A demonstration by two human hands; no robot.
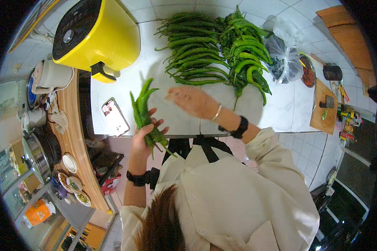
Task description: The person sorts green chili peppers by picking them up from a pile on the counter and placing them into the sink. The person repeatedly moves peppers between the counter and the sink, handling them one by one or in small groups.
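My left hand [146, 133] holds several green chili peppers [142, 108] upright over the front edge of the white table, tips up and stems down. My right hand [191, 102], slightly blurred, hovers over the table to the right of them; nothing shows in it, and its fingers look held together, pointing left. Beyond it lies a row of dark green peppers [196, 59], side by side with stems mostly to the left. Against their right side rests a heap of lighter, curved green peppers [246, 53]. A lit phone [115, 117] lies left of my left hand.
A yellow air fryer [113, 40] stands at the back left. On the right are a clear plastic bag [284, 59], a dish of red food [308, 71] and a wooden cutting board [324, 106] with a cleaver [328, 102]. A wooden counter [78, 150] with pots and plates runs along the left.
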